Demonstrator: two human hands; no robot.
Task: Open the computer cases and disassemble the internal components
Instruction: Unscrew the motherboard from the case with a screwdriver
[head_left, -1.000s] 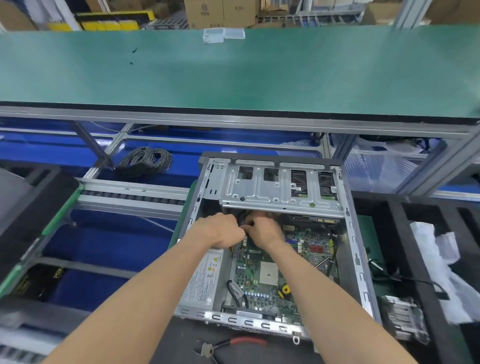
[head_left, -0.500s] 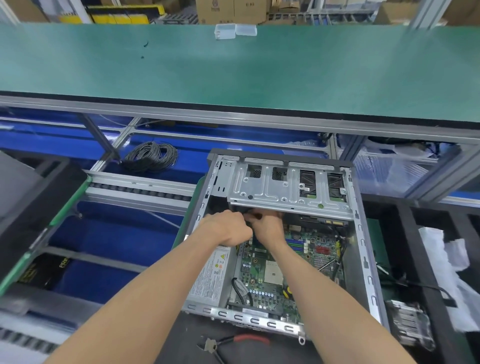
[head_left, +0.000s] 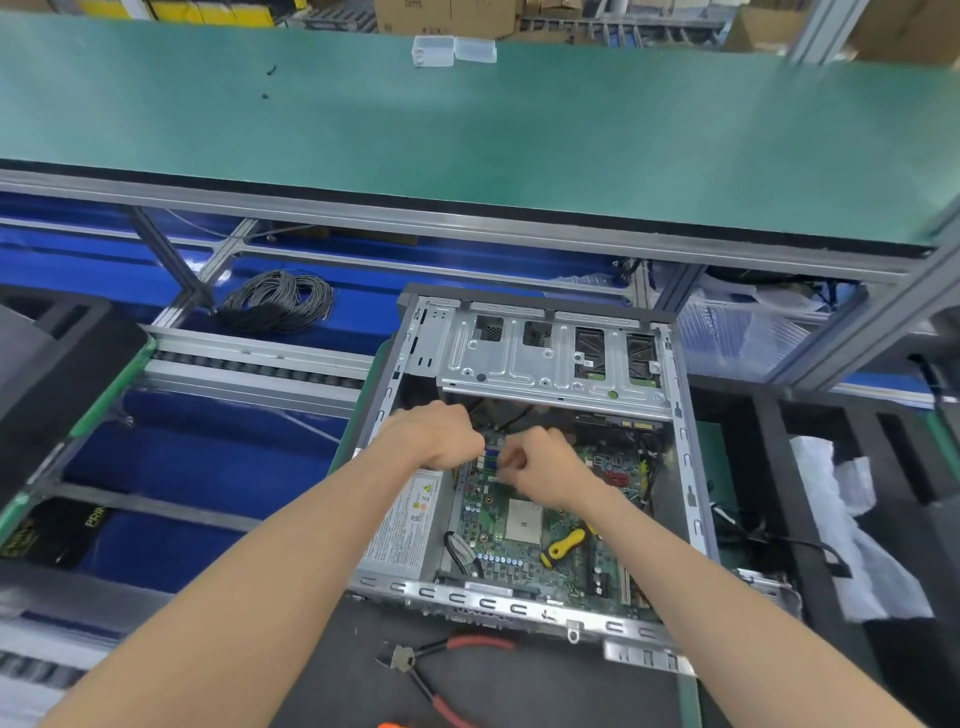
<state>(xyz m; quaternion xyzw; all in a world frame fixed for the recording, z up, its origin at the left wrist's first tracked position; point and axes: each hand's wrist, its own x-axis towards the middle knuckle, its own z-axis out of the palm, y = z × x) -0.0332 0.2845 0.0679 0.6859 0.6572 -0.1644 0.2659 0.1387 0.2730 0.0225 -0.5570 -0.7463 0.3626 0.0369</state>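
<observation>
While hands (head_left: 441, 434) reach in, case (head_left: 685, 467) holds motherboard (head_left: 519, 525)

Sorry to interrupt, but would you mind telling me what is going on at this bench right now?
A person is stripping down an open computer case lying on its side. Both hands, left hand and right hand, are curled close together over the upper part of the motherboard, apparently working a connector or cable loose; the exact part is hidden. A yellow-handled tool rests on the board, and red-handled cutters lie in front of the case.

Metal drive cage (head_left: 550, 358) covers top of open case (head_left: 691, 467). Yellow screwdriver (head_left: 563, 546) lies on board (head_left: 519, 566), lower middle. Pliers (head_left: 441, 670) block bottom edge.
</observation>
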